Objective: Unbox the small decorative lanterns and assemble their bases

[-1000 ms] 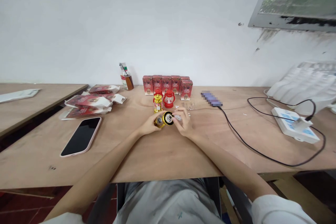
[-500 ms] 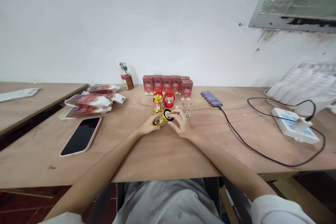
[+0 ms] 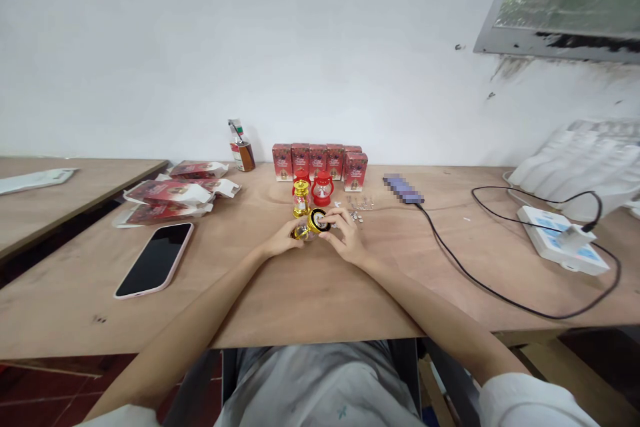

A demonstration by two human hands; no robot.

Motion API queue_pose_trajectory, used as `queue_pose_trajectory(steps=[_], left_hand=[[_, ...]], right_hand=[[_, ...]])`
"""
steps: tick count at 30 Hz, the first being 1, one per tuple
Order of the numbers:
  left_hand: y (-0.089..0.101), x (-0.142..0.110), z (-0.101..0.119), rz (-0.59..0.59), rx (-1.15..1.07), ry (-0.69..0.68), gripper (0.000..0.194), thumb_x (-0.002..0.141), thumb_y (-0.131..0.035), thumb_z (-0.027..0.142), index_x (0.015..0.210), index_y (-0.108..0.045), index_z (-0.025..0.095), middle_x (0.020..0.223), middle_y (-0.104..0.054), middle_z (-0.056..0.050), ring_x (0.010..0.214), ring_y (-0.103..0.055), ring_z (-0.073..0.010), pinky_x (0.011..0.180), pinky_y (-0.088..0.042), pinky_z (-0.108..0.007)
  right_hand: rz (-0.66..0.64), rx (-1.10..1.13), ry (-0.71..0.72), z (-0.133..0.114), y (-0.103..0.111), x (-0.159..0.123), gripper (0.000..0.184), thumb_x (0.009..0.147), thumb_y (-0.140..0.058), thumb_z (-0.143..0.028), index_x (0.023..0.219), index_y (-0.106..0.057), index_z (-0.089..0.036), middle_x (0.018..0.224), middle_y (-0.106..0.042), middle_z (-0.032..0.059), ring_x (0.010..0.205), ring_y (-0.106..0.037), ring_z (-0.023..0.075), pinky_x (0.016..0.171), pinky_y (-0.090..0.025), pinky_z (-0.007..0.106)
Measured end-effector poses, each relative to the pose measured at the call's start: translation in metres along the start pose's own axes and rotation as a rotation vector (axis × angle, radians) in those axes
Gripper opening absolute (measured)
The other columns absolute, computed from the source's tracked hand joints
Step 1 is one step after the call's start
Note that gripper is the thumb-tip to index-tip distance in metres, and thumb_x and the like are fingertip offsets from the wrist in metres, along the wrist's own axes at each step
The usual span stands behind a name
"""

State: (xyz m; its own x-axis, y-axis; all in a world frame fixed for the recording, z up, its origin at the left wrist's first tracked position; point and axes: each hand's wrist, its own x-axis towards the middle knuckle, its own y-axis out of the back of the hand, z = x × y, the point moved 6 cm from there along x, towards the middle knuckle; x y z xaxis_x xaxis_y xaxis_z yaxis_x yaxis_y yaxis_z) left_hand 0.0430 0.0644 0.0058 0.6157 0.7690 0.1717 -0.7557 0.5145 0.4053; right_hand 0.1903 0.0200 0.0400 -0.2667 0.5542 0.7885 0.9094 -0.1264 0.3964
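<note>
My left hand (image 3: 283, 240) is closed around a small gold lantern (image 3: 304, 231), which lies tipped with its round, black-rimmed base turned to the right. At that base, the fingers of my right hand (image 3: 346, 235) are bent together in a pinch, their tips touching its pale centre. Whatever small piece they may hold is hidden. Just behind the hands stands a second gold lantern (image 3: 301, 199), upright. Beside it is a red lantern (image 3: 323, 188), and another red lantern (image 3: 301, 175) shows partly behind the gold one. Small round silver button cells (image 3: 357, 217) and tiny screws (image 3: 364, 203) lie right of the hands.
Several red printed boxes (image 3: 318, 161) line the wall. Flattened boxes (image 3: 167, 192) and a phone (image 3: 155, 260) are at left, near a bottle (image 3: 242, 147). On the right lie a blurred device (image 3: 403, 188), its black cable (image 3: 465, 271) and a power strip (image 3: 563, 239).
Both hands stay almost in place around the gold lantern. The right fingertips have shifted very slightly at its base. Nothing else has visibly moved.
</note>
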Motion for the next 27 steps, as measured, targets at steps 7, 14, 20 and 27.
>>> queue_pose_trajectory(steps=[7,14,20,27], left_hand=[[0.002,0.000,-0.001,-0.009,-0.013,-0.008,0.063,0.053,-0.057,0.018,0.116,-0.055,0.014,0.114,-0.059,-0.005,0.105,-0.051,-0.0256,0.095,-0.037,-0.039],[0.002,0.000,-0.004,-0.023,-0.003,0.022,0.060,0.052,-0.060,0.018,0.112,-0.055,0.012,0.108,-0.060,-0.005,0.103,-0.052,-0.0245,0.095,-0.038,-0.038],[0.001,-0.001,-0.004,-0.029,-0.013,0.039,0.064,0.052,-0.060,0.018,0.115,-0.054,0.013,0.112,-0.060,-0.005,0.103,-0.052,-0.0247,0.096,-0.038,-0.039],[0.001,0.000,-0.003,-0.031,0.026,0.030,0.060,0.052,-0.059,0.019,0.112,-0.056,0.014,0.108,-0.061,-0.003,0.100,-0.053,-0.0245,0.093,-0.040,-0.038]], right_hand=[[-0.022,0.087,-0.067,0.002,-0.001,0.003,0.026,0.083,-0.057,-0.045,0.096,-0.060,-0.023,0.098,-0.050,0.0065,0.094,-0.052,0.0188,0.080,-0.047,0.034],[-0.032,0.220,-0.176,0.014,-0.001,0.006,0.031,0.082,-0.055,-0.051,0.080,-0.063,-0.021,0.085,-0.049,0.0031,0.083,-0.052,0.0163,0.075,-0.044,0.032],[-0.050,0.298,-0.236,0.017,-0.002,0.009,0.031,0.076,-0.064,-0.051,0.071,-0.063,-0.020,0.079,-0.050,0.0011,0.077,-0.050,0.0143,0.070,-0.041,0.029],[-0.063,0.264,-0.247,0.017,-0.002,0.009,0.025,0.080,-0.062,-0.043,0.072,-0.061,-0.019,0.079,-0.051,0.0009,0.076,-0.050,0.0138,0.070,-0.039,0.028]])
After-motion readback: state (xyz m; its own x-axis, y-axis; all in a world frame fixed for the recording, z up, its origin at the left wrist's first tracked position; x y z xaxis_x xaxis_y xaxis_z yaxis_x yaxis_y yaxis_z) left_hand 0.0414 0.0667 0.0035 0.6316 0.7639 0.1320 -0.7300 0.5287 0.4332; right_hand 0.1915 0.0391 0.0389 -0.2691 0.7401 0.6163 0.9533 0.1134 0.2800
